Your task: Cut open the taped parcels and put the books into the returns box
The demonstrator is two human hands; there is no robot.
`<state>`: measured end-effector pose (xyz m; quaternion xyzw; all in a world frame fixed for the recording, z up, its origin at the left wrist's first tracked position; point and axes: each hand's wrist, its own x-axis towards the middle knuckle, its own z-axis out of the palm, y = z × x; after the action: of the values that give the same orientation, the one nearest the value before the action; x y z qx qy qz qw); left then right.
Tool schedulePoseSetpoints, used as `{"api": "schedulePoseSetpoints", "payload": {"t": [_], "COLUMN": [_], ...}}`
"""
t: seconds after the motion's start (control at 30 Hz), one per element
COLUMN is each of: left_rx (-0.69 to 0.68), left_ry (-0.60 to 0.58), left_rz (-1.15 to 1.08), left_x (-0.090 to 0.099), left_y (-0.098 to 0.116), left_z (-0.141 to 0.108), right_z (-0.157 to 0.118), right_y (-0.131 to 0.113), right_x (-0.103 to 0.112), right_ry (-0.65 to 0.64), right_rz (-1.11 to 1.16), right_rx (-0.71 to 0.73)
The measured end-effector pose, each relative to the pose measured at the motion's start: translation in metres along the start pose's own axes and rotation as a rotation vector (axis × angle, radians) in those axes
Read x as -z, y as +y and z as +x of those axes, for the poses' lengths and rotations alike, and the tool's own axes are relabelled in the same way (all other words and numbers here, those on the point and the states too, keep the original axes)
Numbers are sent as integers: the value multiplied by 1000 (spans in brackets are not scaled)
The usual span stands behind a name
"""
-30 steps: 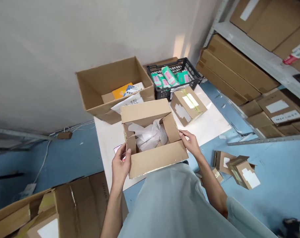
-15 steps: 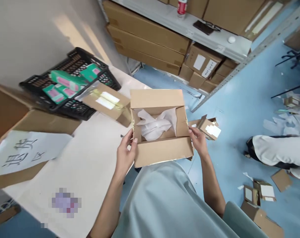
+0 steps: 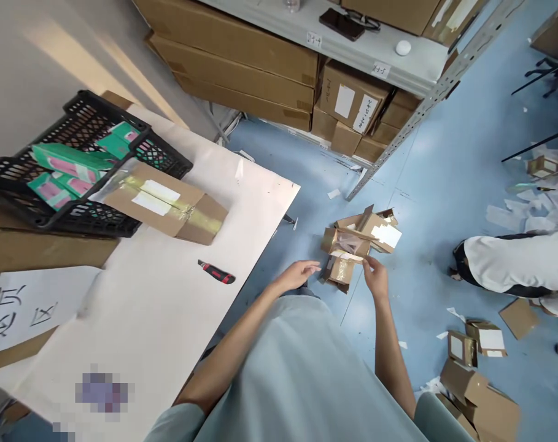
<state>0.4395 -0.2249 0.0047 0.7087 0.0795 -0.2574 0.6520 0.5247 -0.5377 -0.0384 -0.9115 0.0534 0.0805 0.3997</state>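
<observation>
Crate [image 3: 117, 226] holds green packs [image 3: 71, 161], open carton [image 3: 329, 240] pale wrapping [image 3: 349, 243] — left grip [image 3: 299, 275] apart, right grip [image 3: 376, 277] — cannot tell.

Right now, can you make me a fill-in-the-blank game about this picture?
The knife on the table is black and ____.
The crate holding green and pink packs is coloured ____.
The hand nearer the table is the person's ____ one.
The floor around the cardboard boxes is coloured ____.

Missing words: red; black; left; blue.
</observation>
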Motion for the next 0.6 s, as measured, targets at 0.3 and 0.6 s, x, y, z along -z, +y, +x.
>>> {"api": "schedulePoseSetpoints", "payload": {"t": [0.3, 0.6], "left_rx": [-8, -67], "left_ry": [356, 808], "left_rz": [-121, -406], "left_x": [40, 82], "left_y": [-32, -83], "left_z": [-78, -189], "right_z": [11, -27], "right_y": [-121, -267], "right_x": [-130, -257], "right_ry": [-520, -763], "right_rz": [-29, -59], "right_rx": [345, 607]}}
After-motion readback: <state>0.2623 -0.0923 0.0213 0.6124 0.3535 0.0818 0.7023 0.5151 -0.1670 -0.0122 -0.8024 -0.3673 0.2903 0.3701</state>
